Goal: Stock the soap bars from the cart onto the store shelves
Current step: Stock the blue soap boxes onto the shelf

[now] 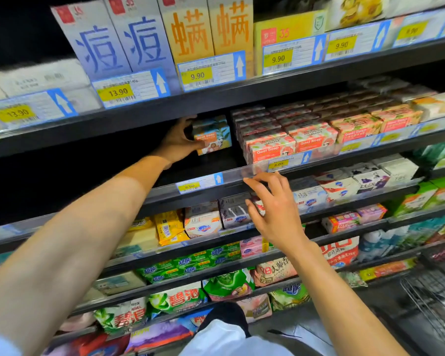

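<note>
The left hand (176, 142) grips a blue soap box (213, 136) far back on the shelf (203, 182), just left of packed pink soap boxes (288, 143). The right hand (275, 211), fingers loosely spread and holding nothing, hovers at the shelf's front rail. The wire cart (432, 299) stands near right.

1. Left hand (176, 143) reaches into the second shelf, fingers curled round the left side of the blue Goat Soap boxes (212, 136), which are stacked.
2. Pink Goat Soap boxes (270, 147) fill the same shelf to the right, a gap apart from the blue ones.
3. Right hand (272, 209) holds nothing, fingers spread and loosely bent, at the clear front rail (203, 179); contact unclear.
4. Wire cart (437, 299) at the lower right edge.
</note>
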`<state>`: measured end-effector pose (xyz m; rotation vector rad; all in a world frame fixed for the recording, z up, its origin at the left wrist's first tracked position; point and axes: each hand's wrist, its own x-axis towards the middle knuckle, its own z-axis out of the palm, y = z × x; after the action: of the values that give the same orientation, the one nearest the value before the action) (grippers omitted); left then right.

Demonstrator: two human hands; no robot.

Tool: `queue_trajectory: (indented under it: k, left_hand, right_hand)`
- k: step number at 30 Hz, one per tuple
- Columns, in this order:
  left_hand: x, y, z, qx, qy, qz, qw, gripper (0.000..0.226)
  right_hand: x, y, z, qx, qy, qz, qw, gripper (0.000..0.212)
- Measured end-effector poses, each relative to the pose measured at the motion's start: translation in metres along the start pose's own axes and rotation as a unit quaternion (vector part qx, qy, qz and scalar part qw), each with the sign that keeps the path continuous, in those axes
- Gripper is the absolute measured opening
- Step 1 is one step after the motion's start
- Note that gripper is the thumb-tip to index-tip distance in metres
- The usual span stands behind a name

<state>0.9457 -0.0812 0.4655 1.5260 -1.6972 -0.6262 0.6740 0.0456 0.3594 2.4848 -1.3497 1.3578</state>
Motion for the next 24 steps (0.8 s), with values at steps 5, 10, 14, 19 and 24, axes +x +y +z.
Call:
queue_trajectory:
  k: [5, 10, 14, 19, 24]
  left_hand:
    - [0.005, 0.000, -0.001, -0.008, 0.007, -0.006, 1.000, 0.077]
    - [0.010, -0.002, 0.002, 0.012, 0.008, -0.007, 1.000, 0.070]
    - [0.004, 0.007, 0.000, 0.064, -0.013, -0.015, 0.998, 0.076]
    - [-0.037, 0.040, -0.013, 0.152, -0.017, 0.016, 0.988, 0.061]
    - [-0.127, 0.078, 0.005, 0.264, 0.006, 0.131, 0.955, 0.042]
  right_hand:
    - [-0.001, 0.000, 0.003, -0.002, 0.011, -0.002, 1.000, 0.045]
    - [-0.003, 0.001, 0.008, -0.002, 0.022, -0.002, 1.000, 0.044]
    - [-0.003, 0.000, 0.004, -0.015, 0.005, -0.007, 1.000, 0.046]
    - [-0.013, -0.005, -0.024, -0.051, -0.031, 0.003, 0.998, 0.047]
    - [-0.041, -0.002, -0.079, -0.112, -0.079, 0.080, 0.987, 0.053]
